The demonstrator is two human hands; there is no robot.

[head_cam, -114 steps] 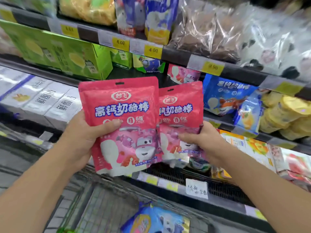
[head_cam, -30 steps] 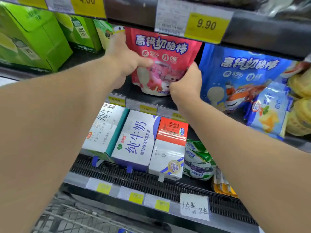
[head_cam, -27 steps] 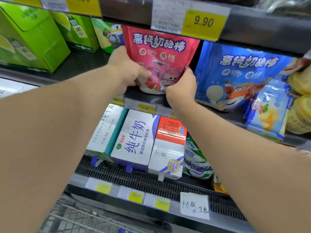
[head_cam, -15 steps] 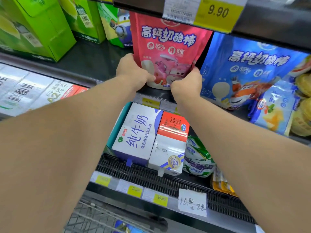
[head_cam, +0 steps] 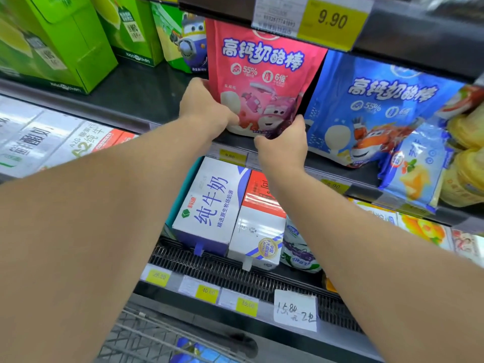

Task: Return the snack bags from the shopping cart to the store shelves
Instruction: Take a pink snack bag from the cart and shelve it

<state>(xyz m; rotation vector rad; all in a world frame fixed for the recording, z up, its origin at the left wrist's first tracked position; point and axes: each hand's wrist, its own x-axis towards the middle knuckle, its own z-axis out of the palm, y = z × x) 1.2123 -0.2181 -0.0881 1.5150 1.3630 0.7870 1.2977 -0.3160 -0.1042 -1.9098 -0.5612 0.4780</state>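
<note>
Supermarket shelves fill the head view, stacked with green cartons [head_cam: 60, 45], milk boxes [head_cam: 209, 205] and yellow price tags [head_cam: 332, 20]. On the middle shelf [head_cam: 136, 98] a pink snack bag [head_cam: 264, 82] stands upright, its base on the shelf's front edge, just beside a blue snack bag [head_cam: 372, 108] to its right that leans forward. The person's left hand [head_cam: 207, 111] grips the pink bag's lower left edge, fingers curled behind it. The right hand [head_cam: 284, 142] pinches the bag's lower right corner, thumb in front. Both hands are closed on the bag. Whether a second pink bag stands behind this one cannot be told.

At the bottom of the view, the wire shopping cart [head_cam: 136, 336] holds at least one more bag with blue packaging [head_cam: 201, 352], so the task seems unfinished.

To finish this step well, the person would likely push the base squarely back until the bag stands without support, face forward and clear of the blue bag, then loosen both grips gently so it does not tip off the edge.
</note>
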